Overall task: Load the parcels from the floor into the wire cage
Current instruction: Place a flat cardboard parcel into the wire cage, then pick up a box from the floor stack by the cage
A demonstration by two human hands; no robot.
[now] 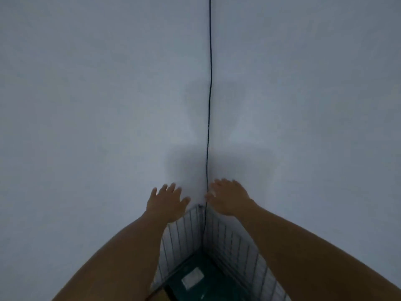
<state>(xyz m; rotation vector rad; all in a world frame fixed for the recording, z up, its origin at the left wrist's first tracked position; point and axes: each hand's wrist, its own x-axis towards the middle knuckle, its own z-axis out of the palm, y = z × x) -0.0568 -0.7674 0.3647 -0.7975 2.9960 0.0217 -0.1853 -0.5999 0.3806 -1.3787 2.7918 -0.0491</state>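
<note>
Head view: left hand (pixel 167 203) and right hand (pixel 227 197) hover empty, fingers spread wide, above the grey wire cage (pixel 186 233) holding a dark green white-labelled parcel (pixel 195 283); best lift them straight clear of the mesh.

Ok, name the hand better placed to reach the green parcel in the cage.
Left, narrowly. Both hands are open and empty above the back corner of the wire cage, but the left hand sits slightly lower, and the right hand is beside the black cable.
</note>
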